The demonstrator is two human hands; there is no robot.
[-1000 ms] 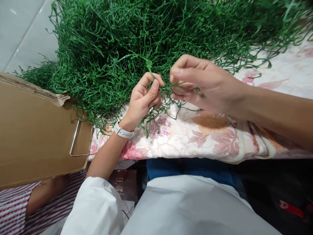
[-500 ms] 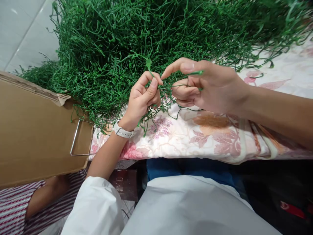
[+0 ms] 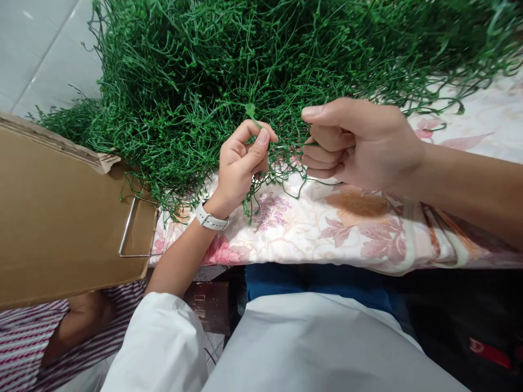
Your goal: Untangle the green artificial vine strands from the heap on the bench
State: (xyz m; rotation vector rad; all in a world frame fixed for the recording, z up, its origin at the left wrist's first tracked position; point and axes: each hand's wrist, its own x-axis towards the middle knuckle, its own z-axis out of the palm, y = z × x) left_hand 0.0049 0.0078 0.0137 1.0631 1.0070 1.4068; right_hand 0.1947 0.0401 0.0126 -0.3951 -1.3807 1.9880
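A large heap of thin green plastic stems lies tangled over the far part of the cloth. Just in front of it my left hand pinches a green stem between thumb and forefinger, its flat green tip standing above the fingers and thin strands hanging below. To its right my right hand is closed in a fist around a thin green strand, with the thumb on top. That strand runs across the gap towards my left hand.
Floral cloth covers the surface up to its near edge. An open cardboard box with a metal wire handle stands at the left. Beyond its lower edge shows another person's arm and striped clothing.
My right hand has closed from a partly open grip, its forefinger folding in, and moved slightly right, away from my left hand. My left hand keeps its pinch and has shifted slightly right.
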